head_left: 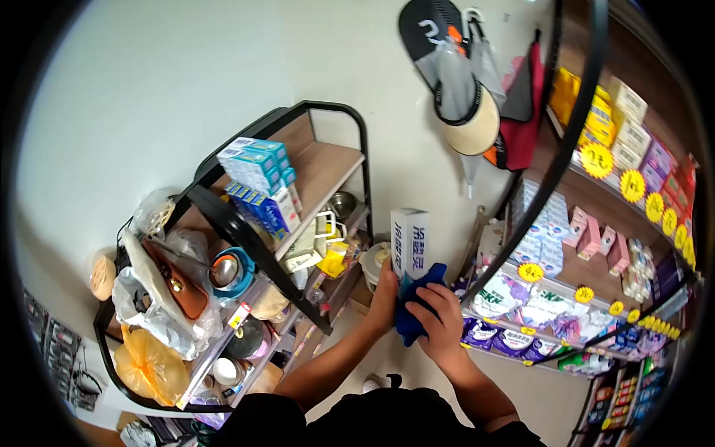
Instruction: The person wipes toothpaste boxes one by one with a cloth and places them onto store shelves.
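Note:
A white box with dark blue lettering [410,242] stands upright in front of me, near the middle of the view. My left hand [383,299] is closed round the lower left side of this box. A dark blue cloth [417,320] is bunched against the lower right part of the box. My right hand [441,316] grips the cloth, with its fingers curled over it. The bottom of the box is hidden by the cloth and my hands.
On the left is a black-framed shelf [328,160] with blue boxes [257,164], bags and bowls. Caps [468,112] hang on the wall. Shelves of packaged goods with yellow price tags [530,272] stand on the right.

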`<state>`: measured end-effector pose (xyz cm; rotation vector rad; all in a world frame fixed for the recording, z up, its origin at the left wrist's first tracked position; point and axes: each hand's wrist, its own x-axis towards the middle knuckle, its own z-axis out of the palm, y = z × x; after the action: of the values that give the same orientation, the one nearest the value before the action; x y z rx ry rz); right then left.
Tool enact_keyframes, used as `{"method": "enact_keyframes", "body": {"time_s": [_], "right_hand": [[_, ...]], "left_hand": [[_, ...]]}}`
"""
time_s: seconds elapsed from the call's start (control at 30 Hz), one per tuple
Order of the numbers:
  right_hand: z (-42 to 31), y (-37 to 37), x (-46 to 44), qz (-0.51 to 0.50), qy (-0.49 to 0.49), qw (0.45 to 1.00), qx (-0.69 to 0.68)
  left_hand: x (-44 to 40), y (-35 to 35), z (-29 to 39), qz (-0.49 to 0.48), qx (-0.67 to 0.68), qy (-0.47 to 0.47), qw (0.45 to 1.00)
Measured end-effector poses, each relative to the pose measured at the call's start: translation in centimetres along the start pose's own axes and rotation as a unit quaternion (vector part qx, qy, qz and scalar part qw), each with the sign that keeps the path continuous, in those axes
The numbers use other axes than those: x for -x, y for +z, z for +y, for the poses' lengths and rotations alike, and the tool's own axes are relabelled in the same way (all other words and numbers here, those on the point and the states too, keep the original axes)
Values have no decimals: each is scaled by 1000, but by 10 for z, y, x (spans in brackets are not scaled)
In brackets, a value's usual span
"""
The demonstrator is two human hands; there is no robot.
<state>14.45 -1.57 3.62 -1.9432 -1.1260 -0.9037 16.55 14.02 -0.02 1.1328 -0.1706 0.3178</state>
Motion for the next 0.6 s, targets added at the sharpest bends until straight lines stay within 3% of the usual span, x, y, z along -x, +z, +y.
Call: {"method": "enact_keyframes", "body": {"time_s": [0.07,0.33,0.6], "right_hand": [[4,-23,2,14,19,1000,19],[24,-133,13,84,94,988,84],[27,-240,78,87,110,982,123]], "left_hand": [[16,19,-10,-89,-16,-4,996],[57,114,-58,-161,-59,12,985],[110,232,-86,-149,-16,-50,988]]}}
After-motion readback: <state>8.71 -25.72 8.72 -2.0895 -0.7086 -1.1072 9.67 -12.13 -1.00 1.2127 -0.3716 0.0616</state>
